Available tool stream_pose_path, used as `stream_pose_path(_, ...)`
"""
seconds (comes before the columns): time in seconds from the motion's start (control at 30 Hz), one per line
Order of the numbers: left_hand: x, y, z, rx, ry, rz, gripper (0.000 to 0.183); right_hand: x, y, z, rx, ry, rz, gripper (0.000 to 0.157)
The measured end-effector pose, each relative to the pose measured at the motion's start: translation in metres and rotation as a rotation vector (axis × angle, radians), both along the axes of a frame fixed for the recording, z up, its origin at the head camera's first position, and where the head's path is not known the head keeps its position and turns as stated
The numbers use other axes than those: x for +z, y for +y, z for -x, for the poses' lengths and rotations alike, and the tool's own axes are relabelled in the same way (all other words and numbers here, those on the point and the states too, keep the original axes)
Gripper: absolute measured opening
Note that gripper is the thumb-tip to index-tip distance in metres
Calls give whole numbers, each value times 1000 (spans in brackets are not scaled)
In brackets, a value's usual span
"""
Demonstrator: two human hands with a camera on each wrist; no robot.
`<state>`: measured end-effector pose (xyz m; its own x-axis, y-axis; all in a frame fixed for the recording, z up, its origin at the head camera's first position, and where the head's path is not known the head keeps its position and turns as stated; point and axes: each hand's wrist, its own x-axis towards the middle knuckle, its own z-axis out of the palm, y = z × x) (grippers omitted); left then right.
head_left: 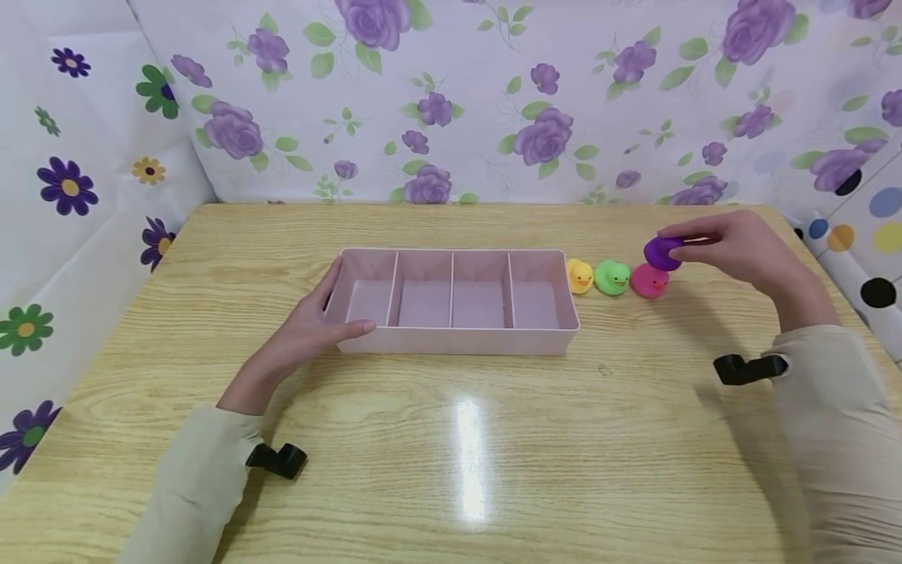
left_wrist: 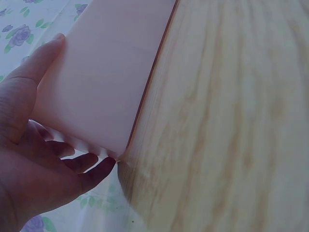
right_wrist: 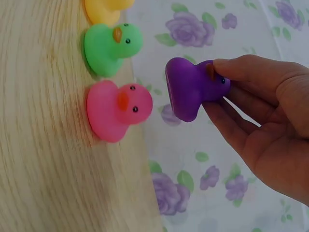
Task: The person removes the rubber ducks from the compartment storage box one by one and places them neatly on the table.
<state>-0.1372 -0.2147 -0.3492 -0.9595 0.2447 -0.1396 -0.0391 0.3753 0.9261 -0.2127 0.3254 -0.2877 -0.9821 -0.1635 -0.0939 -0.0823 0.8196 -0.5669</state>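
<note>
My right hand (head_left: 740, 247) pinches a purple rubber duck (right_wrist: 186, 89) by its head between thumb and fingers. In the right wrist view the duck hangs above the table, tilted, its base off the wood. Close under it sits a pink rubber duck (head_left: 649, 281), then a green one (head_left: 611, 277) and a yellow one (head_left: 581, 276) in a row leading left. A pale pink box (head_left: 451, 341) with divided compartments stands at mid-table, its right end beside the yellow duck. My left hand (head_left: 303, 325) grips the box's left end, thumb along the front wall and fingers around the end wall.
The wooden table (head_left: 395, 454) runs back to a wall covering (head_left: 479, 149) with purple flowers. Patterned sheets also hang at the left and right sides. Black wrist mounts (head_left: 750, 368) stick out from both sleeves.
</note>
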Motion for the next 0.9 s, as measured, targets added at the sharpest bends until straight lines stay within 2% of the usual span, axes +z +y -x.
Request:
stream_pose_path(0.4, -1, -1, 1, -7, 1, -11, 110, -12, 29, 1, -60, -47, -1, 60)
stream_pose_path(0.9, -2, -2, 1, -7, 7, -7, 110, -36, 50, -1, -59, -134, 21, 67)
